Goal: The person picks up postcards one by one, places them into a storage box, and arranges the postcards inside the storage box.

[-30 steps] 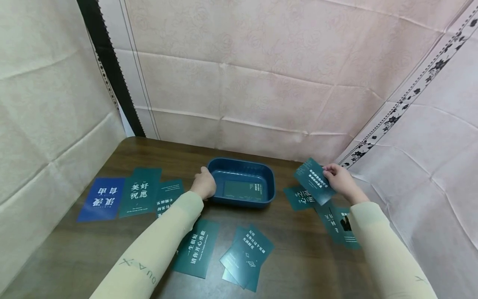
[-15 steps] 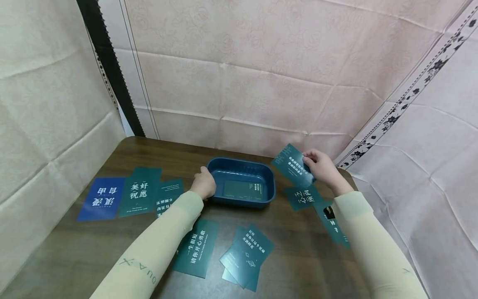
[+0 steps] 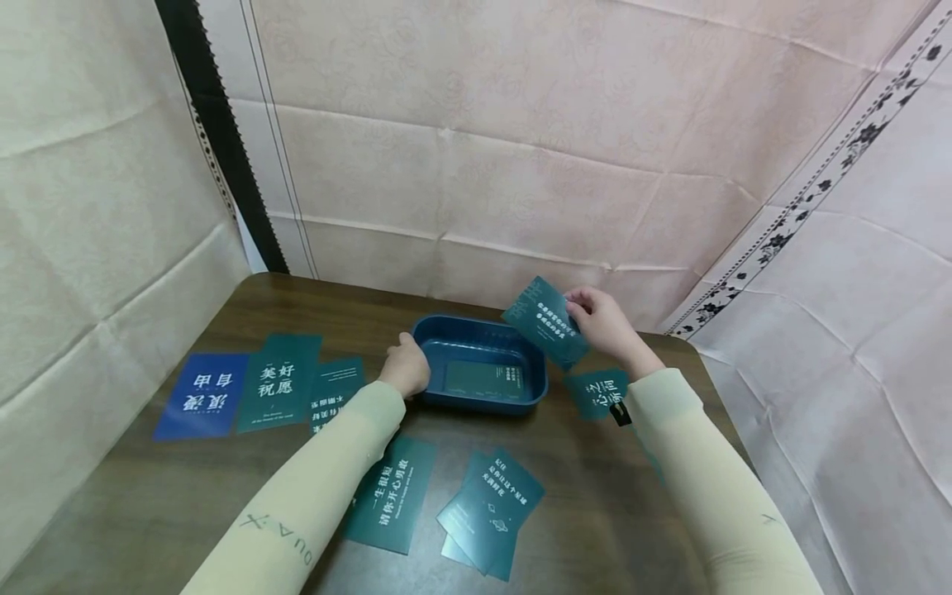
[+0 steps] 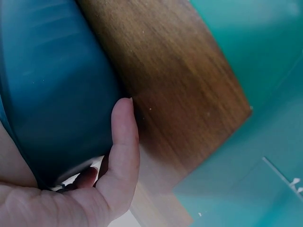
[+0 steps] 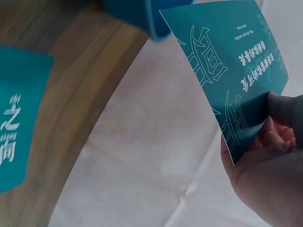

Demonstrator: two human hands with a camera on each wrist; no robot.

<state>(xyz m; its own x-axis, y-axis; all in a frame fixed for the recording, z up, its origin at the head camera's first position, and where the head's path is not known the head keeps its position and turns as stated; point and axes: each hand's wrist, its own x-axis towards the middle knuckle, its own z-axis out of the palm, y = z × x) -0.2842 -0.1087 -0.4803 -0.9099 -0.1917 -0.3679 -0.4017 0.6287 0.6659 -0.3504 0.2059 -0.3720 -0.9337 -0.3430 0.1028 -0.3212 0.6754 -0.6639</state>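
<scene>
right hand (image 3: 604, 321): pinching one edge of a card, thumb on the printed face, fingers behind.
held card (image 3: 546, 318): green, tilted, raised by the right end of the blue tray (image 3: 476, 403); its height over the rim is hard to tell.
card's handling: likely light, springy and smooth, perhaps a little slippery; a hard squeeze might crease it, so a light pinch at an edge or corner seems best.
left hand (image 3: 406, 366): gripping the tray's left end, thumb against the outer wall.
tray's handling: looks rigid and fairly light, so it could slide if knocked; the end rim seems the natural hold.
inside the tray: a green card (image 3: 483, 378), lying flat.
right of the tray: a lettered card (image 3: 597, 393) on the wooden table (image 3: 580, 496).
left of the tray: a blue card (image 3: 201, 395) and two green cards (image 3: 278, 382).
nearer the person: a loose fan of cards (image 3: 492, 512).
</scene>
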